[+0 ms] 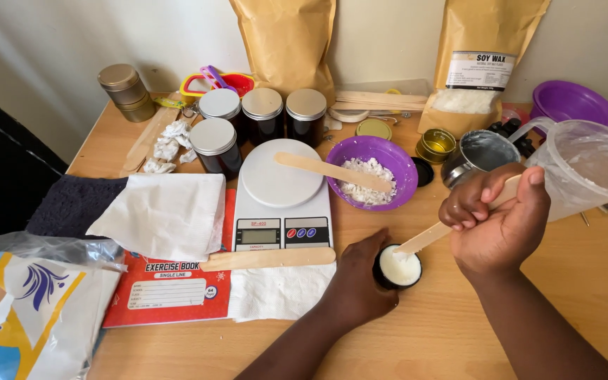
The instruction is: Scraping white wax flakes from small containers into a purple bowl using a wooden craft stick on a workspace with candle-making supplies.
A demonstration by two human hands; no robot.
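Hands meet: left hand (357,276) cups a small jar (397,268), right hand (497,222) fisted round a wooden stick (427,237) dipping in.

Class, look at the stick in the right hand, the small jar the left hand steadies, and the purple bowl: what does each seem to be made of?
Stick: pale, flat and matt, apparently raw wood. Small jar: dark glossy wall, probably glass, holding a whitish waxy fill. Purple bowl: evenly coloured with a soft sheen, likely plastic. The right hand grips the stick; the left hand wraps the jar.
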